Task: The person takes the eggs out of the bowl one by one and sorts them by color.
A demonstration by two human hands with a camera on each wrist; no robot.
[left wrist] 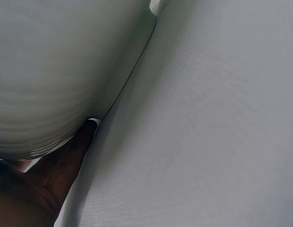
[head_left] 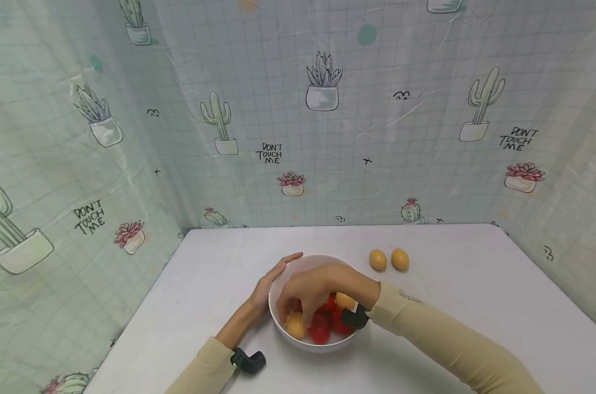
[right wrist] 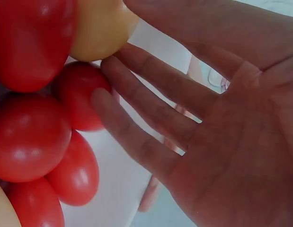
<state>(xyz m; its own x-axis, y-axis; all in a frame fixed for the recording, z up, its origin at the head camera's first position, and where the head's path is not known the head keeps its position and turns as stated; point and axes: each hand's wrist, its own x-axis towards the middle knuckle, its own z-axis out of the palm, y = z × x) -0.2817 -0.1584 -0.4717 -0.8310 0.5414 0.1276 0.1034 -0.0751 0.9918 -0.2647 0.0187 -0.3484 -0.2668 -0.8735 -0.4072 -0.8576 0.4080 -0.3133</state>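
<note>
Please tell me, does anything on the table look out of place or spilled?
Nothing looks spilled. Only two yellow oval objects lie outside the white bowl, beyond it to the right, which looks slightly odd because similar ones are inside.

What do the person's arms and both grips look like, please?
The left sleeve and right sleeve are beige, the latter with small dark lettering near the cuff. A black device sits at each wrist. The left grip and right grip are gloveless.
</note>
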